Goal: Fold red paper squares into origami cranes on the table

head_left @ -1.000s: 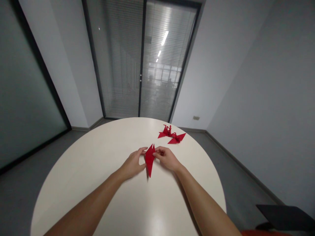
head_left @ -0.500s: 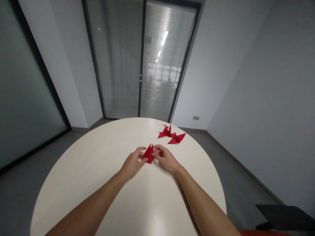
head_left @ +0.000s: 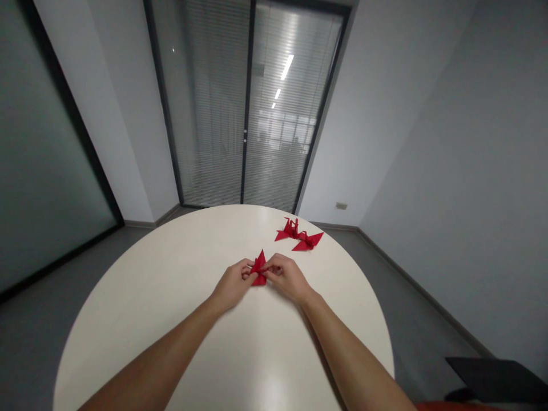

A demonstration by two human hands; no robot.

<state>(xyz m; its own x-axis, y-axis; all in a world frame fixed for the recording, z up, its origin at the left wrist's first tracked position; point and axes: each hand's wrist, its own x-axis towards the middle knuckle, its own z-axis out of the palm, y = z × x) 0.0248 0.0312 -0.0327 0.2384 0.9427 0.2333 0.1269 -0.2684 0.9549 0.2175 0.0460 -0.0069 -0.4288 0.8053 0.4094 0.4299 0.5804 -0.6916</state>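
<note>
Between my hands, a partly folded piece of red origami paper (head_left: 259, 279) is held over the middle of the table, one point standing up at the back and a flat flap toward me. My left hand (head_left: 234, 283) grips its left edge with thumb and fingers. From the right, my right hand (head_left: 286, 277) pinches a part of the paper near its centre; the fingertips cover some of the folds. Farther back to the right lie red folded paper cranes (head_left: 308, 242), close together, with their wings spread.
The round white table (head_left: 171, 319) reaches out on both sides of my arms. Behind it stands a glass partition (head_left: 214, 114) with blinds. A black chair part (head_left: 496, 377) shows at the lower right, off the table.
The red paper's two upright points have come apart: one still stands, and a fold now lies across the middle between my fingers. My right hand has closed into a pinch.
</note>
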